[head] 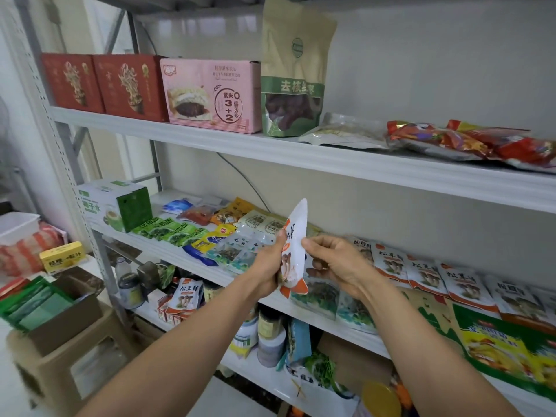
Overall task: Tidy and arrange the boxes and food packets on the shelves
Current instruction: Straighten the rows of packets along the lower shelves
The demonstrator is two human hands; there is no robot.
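Observation:
A white and orange mushroom packet [295,236] stands upright between both hands, in front of the middle shelf [168,251]. My left hand [269,263] grips its lower left side. My right hand [334,263] pinches its right edge with thumb and fingers. Several matching mushroom packets [421,272] lie in a row on the middle shelf to the right. Green packets [168,231] and mixed snack packets [231,218] lie to the left on the same shelf. On the top shelf [361,164] stand two red boxes [102,82], a pink box [210,94] and a tall green-brown pouch [293,73].
Red snack bags [469,139] and a flat pale pouch [343,132] lie at the top shelf's right. A green and white carton [117,206] stands at the middle shelf's left end. Jars and packets crowd the lower shelf [261,368]. A cardboard box [60,314] sits on a stool at left.

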